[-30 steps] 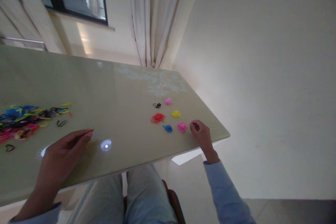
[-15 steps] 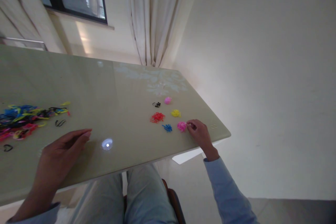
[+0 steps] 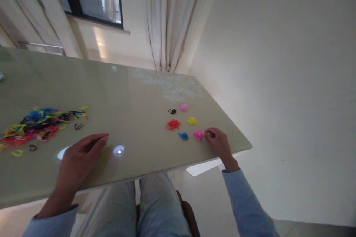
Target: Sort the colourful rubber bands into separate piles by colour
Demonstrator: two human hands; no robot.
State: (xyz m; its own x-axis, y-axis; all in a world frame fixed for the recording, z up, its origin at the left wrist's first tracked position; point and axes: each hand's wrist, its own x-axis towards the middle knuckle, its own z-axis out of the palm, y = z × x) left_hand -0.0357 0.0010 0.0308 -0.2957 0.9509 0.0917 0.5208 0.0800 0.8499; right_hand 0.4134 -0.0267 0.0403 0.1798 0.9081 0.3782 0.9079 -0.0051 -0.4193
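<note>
My right hand (image 3: 218, 141) is at the right edge of a small hot-pink pile of rubber bands (image 3: 198, 135), thumb and forefinger closed together at its side. Whether a band is between those fingertips is too small to see. Beside that pile lie blue rubber bands (image 3: 183, 136), yellow ones (image 3: 192, 121), red ones (image 3: 173, 124) and a few black ones (image 3: 172, 111). A light pink clump (image 3: 184, 107) sits behind them. My left hand (image 3: 82, 159) hovers low over the table near its front edge, thumb pressed to the fingers; anything in them is hidden.
A large mixed heap of coloured rubber bands (image 3: 41, 124) spreads over the left of the glossy table (image 3: 133, 118). Loose black bands (image 3: 79, 126) lie between it and my left hand. The table's right corner is beyond my right hand, with a wall (image 3: 278, 81) farther right.
The view has swung slightly left, so everything sits farther right in the picture and more of the mixed heap shows. Both hands keep nearly the same pose and place.
</note>
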